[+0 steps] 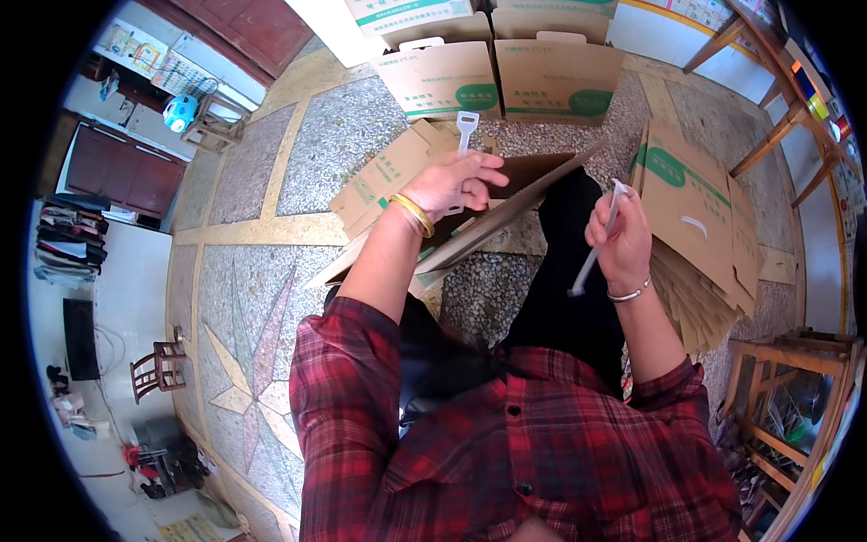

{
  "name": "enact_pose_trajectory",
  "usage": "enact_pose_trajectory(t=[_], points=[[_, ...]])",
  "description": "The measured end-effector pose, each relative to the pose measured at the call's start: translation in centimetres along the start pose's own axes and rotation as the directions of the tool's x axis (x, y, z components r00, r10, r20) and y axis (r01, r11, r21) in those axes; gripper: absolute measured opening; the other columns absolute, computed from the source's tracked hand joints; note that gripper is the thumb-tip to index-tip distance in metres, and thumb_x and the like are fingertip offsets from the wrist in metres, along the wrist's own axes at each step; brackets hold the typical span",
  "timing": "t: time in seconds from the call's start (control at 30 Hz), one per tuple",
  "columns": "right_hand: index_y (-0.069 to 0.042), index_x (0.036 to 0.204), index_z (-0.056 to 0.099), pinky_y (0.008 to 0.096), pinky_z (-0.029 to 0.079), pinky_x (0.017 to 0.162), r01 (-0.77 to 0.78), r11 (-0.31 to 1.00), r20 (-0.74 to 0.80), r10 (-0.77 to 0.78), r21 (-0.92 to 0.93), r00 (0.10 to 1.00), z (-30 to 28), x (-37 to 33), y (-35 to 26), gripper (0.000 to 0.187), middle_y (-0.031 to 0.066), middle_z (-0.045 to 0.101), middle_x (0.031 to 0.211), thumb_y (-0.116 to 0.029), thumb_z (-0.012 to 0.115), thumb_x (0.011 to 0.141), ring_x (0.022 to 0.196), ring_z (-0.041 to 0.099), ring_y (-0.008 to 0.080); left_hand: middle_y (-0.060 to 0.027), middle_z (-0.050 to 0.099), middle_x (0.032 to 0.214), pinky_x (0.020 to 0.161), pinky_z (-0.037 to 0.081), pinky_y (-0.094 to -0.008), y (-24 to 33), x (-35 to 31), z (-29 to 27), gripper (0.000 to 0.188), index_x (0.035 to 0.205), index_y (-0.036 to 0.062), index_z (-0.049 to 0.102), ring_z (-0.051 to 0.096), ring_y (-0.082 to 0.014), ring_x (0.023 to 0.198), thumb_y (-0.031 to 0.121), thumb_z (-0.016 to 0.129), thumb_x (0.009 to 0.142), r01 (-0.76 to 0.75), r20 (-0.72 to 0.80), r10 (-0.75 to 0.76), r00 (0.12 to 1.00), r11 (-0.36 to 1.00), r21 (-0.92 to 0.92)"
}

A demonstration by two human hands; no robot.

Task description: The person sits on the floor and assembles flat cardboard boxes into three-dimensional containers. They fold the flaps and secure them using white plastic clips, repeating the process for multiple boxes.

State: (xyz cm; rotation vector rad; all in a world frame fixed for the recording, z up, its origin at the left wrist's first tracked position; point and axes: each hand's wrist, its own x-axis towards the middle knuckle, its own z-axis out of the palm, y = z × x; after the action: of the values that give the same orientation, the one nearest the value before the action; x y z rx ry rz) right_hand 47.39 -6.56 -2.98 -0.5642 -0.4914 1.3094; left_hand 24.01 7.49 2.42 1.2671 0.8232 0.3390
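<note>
My left hand (449, 187) is above an open cardboard box (501, 219) between my knees. Its fingers are curled around a white plastic carry handle (467, 126), whose looped end sticks out beyond the knuckles. Out to the right, my right hand (621, 237) pinches a second white plastic handle (585, 274), a narrow strip hanging down toward my leg. The box stands tilted with flaps spread; a printed flap (384, 176) leans out to its left. My left hand and forearm hide part of the box's interior.
Assembled brown boxes (438, 81) with white handles are stacked ahead. To my right lies a fanned pile of flattened cartons (691, 203). A wooden table (781, 117) stands at the far right, a wooden stool (795, 379) nearer. A small chair (158, 369) is on the left.
</note>
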Motion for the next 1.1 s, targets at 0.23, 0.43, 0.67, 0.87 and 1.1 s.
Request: enact_pose_trajectory(t=[0.23,0.43,0.67,0.87,1.1], points=[[-0.005,0.099,0.056,0.0207,0.041,0.047,-0.162,0.692,-0.046,0.183,-0.704,0.982,-2.4,-0.2,3.9,0.016,0.0025,0.057,0.071,-0.014,0.051,0.087,0.054,0.050,0.0068,-0.0131,0.063,0.092,0.077,0.044,-0.0333,-1.0,0.2,2.8,0.037,0.104,-0.0002,0.058,0.059,-0.0246,0.081,0.031,0.052,0.085,-0.106,0.066,0.094,0.993,0.524,0.845],[-0.004,0.090,0.062,0.0373,0.047,0.064,0.332,0.093,0.333,0.005,-0.939,0.943,-2.0,1.4,6.5,0.015,0.0133,0.060,0.077,-0.014,0.055,0.082,0.070,0.059,0.0286,-0.0186,0.062,0.090,0.078,0.044,-0.0345,-1.3,-0.2,0.2,0.035,0.103,0.0005,0.059,0.059,-0.0272,0.086,0.028,0.052,0.084,-0.026,0.019,0.019,1.000,0.444,0.896],[-0.006,0.078,0.059,0.0408,0.048,0.064,0.369,-0.268,0.360,0.084,-0.890,0.929,-0.9,3.9,7.5,0.013,0.0133,0.057,0.073,-0.017,0.053,0.081,0.072,0.059,0.0313,-0.0108,0.063,0.090,0.077,0.044,-0.0293,-0.1,-2.4,-1.6,0.037,0.106,-0.0005,0.059,0.057,-0.0164,0.082,0.028,0.053,0.084,0.100,-0.054,-0.088,0.995,0.687,0.720],[-0.008,0.078,0.058,0.0403,0.048,0.064,0.414,-0.361,0.414,0.082,-0.836,0.907,-0.9,5.1,7.9,0.008,0.0122,0.057,0.075,-0.011,0.052,0.079,0.075,0.059,0.0296,-0.0071,0.062,0.095,0.079,0.043,-0.0269,-0.7,-2.8,-2.1,0.036,0.112,0.0006,0.056,0.055,-0.0121,0.085,0.023,0.054,0.084,0.064,-0.003,-0.085,0.996,0.719,0.692],[-0.004,0.076,0.056,0.0388,0.050,0.060,0.300,-0.441,0.299,0.074,-0.846,0.951,-0.2,5.2,8.9,0.009,0.0146,0.060,0.073,-0.011,0.051,0.078,0.070,0.062,0.0299,-0.0051,0.060,0.107,0.087,0.041,-0.0253,-1.4,-3.1,-1.0,0.041,0.124,0.0036,0.048,0.052,-0.0099,0.095,0.014,0.054,0.085,-0.008,0.055,-0.034,0.998,0.776,0.630]])
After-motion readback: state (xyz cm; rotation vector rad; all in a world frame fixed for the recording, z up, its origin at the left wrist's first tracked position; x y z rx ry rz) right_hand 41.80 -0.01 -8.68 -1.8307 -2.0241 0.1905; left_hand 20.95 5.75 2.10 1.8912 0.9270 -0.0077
